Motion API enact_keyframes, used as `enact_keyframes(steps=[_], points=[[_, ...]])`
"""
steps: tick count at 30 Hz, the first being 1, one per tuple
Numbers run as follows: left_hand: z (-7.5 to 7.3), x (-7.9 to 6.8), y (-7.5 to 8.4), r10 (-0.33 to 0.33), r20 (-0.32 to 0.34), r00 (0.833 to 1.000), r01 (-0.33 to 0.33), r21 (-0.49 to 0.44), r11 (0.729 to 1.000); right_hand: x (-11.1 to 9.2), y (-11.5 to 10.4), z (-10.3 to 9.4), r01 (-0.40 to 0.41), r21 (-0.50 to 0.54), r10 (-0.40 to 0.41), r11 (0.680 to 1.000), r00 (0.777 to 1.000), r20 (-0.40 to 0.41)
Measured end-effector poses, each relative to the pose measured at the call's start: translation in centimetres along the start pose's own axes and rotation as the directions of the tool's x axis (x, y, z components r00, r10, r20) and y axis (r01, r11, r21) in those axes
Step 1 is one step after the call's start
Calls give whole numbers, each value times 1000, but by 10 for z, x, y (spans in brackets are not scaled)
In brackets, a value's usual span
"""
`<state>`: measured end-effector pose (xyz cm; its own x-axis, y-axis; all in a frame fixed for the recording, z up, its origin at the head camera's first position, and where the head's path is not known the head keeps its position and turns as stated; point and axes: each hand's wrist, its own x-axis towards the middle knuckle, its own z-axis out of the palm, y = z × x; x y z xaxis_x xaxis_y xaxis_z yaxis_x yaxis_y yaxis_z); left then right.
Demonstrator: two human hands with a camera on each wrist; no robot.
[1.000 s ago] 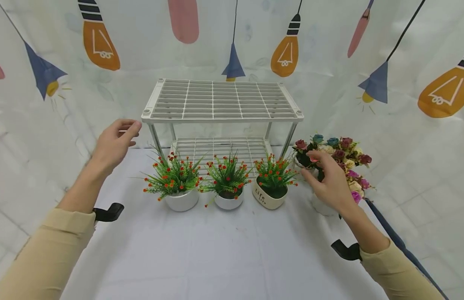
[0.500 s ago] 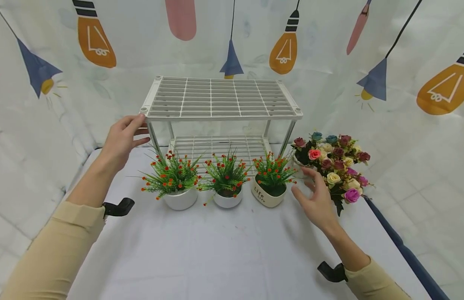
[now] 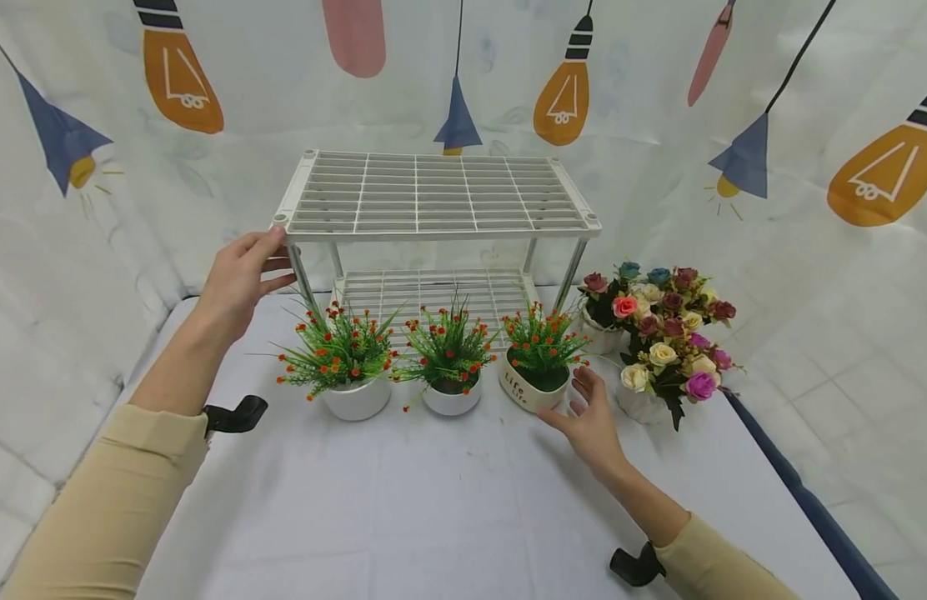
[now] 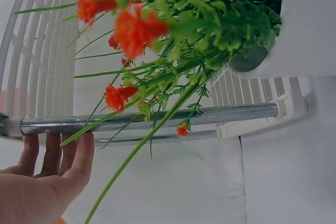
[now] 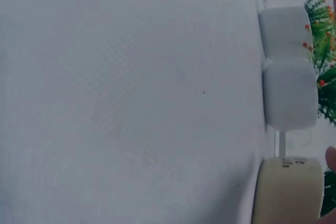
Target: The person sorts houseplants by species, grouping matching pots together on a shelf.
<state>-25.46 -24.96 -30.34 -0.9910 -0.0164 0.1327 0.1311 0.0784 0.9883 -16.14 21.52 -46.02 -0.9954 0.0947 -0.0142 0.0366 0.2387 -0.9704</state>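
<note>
At the upper left corner of a white two-tier shelf rack (image 3: 441, 236), my left hand (image 3: 234, 287) rests its fingers against the metal post (image 4: 126, 121), just under the top tier. Beside the cream oval pot (image 3: 525, 390) with printed letters and red-flowered grass, my right hand (image 3: 589, 421) is spread, thumb near the front and fingers at the right side. Whether it touches the pot I cannot tell. Two white pots of the same grass, a left one (image 3: 358, 400) and a middle one (image 3: 452, 400), stand in line before the rack.
Right of the right hand stand white pots of artificial roses (image 3: 662, 333), close together. A white cloth (image 3: 433, 508) covers the table, whose right edge (image 3: 794, 475) shows dark blue. Behind the rack hangs a printed curtain (image 3: 283, 92).
My left hand has moved right onto the rack's corner and post. My right hand has moved left and down from the roses to the cream pot. The pots stand where they were.
</note>
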Motion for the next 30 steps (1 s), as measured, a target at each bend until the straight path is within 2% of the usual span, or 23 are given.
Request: enact_keyframes(steps=[6, 10, 16, 25, 30], points=[[0, 0, -1, 6, 2, 1000, -5, -35, 999, 15, 7, 15, -33, 0, 33, 999, 999, -28], [0, 1, -2, 9, 2, 1000, -9, -72, 997, 24, 11, 23, 0, 23, 1, 1000, 999, -44], [0, 1, -3, -5, 4, 1000, 5, -57, 998, 30, 13, 32, 19, -7, -20, 1000, 996, -88], [0, 0, -2, -23, 5, 1000, 24, -31, 999, 25, 13, 27, -1, -22, -1, 1000, 993, -117], [-2, 0, -2, -26, 10, 1000, 26, -20, 999, 18, 6, 21, 26, 3, -25, 1000, 991, -128]])
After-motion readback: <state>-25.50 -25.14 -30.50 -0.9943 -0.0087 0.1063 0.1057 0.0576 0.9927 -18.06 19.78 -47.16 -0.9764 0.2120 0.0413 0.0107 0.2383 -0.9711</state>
